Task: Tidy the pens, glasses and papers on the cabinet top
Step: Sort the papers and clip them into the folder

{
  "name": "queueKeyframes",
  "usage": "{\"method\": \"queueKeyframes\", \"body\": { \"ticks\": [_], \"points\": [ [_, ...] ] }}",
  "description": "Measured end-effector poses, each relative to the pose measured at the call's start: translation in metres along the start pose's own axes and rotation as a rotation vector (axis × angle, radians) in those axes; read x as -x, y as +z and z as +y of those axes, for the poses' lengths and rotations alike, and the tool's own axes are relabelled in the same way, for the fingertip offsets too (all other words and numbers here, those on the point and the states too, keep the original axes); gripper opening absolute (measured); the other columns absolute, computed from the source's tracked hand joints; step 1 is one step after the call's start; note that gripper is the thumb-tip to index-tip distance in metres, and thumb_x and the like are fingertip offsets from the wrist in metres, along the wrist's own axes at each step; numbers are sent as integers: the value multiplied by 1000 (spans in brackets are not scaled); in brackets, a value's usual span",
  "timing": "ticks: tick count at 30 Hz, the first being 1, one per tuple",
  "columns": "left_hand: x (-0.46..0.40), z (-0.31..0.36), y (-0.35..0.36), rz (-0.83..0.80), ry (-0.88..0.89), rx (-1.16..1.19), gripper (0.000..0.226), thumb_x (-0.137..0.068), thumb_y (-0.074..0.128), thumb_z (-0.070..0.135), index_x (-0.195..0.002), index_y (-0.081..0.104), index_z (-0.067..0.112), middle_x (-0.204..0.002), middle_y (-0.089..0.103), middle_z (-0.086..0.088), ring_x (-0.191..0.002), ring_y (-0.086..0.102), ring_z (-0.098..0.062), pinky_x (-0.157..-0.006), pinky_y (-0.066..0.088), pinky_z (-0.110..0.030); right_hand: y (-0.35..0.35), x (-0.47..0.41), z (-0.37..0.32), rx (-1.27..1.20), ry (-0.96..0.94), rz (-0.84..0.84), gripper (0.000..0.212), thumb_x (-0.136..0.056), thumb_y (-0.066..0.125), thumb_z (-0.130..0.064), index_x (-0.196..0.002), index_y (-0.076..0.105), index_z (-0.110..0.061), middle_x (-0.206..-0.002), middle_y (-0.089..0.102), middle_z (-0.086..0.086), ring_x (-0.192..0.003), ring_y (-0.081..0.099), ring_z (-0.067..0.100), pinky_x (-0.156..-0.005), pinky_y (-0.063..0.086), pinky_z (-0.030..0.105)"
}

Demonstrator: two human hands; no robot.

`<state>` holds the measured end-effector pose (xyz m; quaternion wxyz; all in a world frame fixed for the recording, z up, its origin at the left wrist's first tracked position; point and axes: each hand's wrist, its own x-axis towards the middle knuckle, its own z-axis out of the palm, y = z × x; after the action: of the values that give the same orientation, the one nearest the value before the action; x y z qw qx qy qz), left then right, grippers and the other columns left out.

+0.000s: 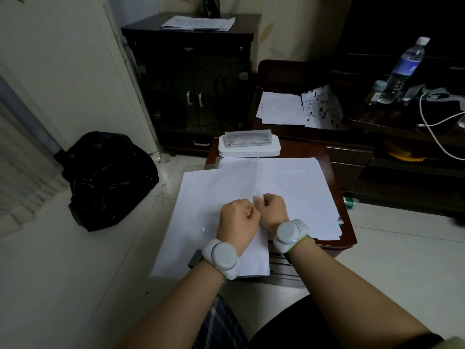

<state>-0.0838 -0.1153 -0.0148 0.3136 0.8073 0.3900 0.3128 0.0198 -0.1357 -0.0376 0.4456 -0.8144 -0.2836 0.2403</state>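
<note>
White papers lie spread over a small dark cabinet top (348, 238). A left stack (198, 205) hangs over the near left edge, and a right stack (302, 192) covers the rest. My left hand (237, 222) and my right hand (273, 210) are side by side in the middle, both with curled fingers pinching the edge of a paper sheet where the stacks meet. Behind the papers a clear glasses case (247, 138) with glasses inside rests on a white flat box (266, 151). A green-tipped pen (340, 221) peeks out at the right edge of the papers.
A black rubbish bag (108, 177) sits on the floor to the left. A tall dark cabinet (191, 79) with papers (198, 22) on top stands behind. More sheets (297, 109) lie on a chair. At the right are a water bottle (405, 69) and a white cable (432, 132).
</note>
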Motion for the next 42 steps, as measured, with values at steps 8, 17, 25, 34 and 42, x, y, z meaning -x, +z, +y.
{"method": "queueKeyframes", "body": {
  "ticks": [8, 17, 25, 34, 42],
  "points": [
    [1, 2, -5, 13, 80, 54, 13, -76, 59, -3, -63, 61, 2, -56, 46, -3, -55, 43, -16, -55, 36, -25, 8, -2, 0, -34, -41, -80, 47, -87, 55, -11, -55, 21, -19, -56, 20, -1, -60, 18, 14, -49, 18, 26],
    [1, 0, -6, 10, 87, 53, 11, -78, 60, -2, -67, 62, -3, -60, 54, -14, -57, 50, -25, -58, 44, -36, 6, -3, -1, -105, 57, -123, 48, -93, 52, -29, -52, 30, -16, -54, 32, 2, -60, 30, 17, -56, 30, 28],
    [0, 4, -1, 11, 76, 26, 17, -79, 59, 1, -62, 57, -3, -55, 47, -9, -56, 50, -27, -59, 47, -40, -54, -14, 22, 256, 198, 167, 28, -90, 56, -25, -111, 59, -7, -121, 57, 16, -116, 50, 34, -93, 43, 35],
    [1, 6, 2, -17, 49, 42, 14, -81, 59, 2, -68, 64, -2, -58, 50, -3, -58, 52, -22, -63, 50, -38, -82, -9, 33, 523, 479, 285, 84, -67, 78, -48, -129, 41, -4, -134, 41, 17, -125, 38, 33, -103, 35, 40],
    [0, 7, -2, -38, 49, 27, 15, -82, 58, 2, -68, 62, -2, -55, 46, 1, -57, 47, -17, -64, 47, -35, -88, -4, 33, 595, 522, 323, 96, -55, 80, -60, -121, 42, -2, -128, 46, 19, -120, 44, 31, -97, 38, 35]
  ]
}}
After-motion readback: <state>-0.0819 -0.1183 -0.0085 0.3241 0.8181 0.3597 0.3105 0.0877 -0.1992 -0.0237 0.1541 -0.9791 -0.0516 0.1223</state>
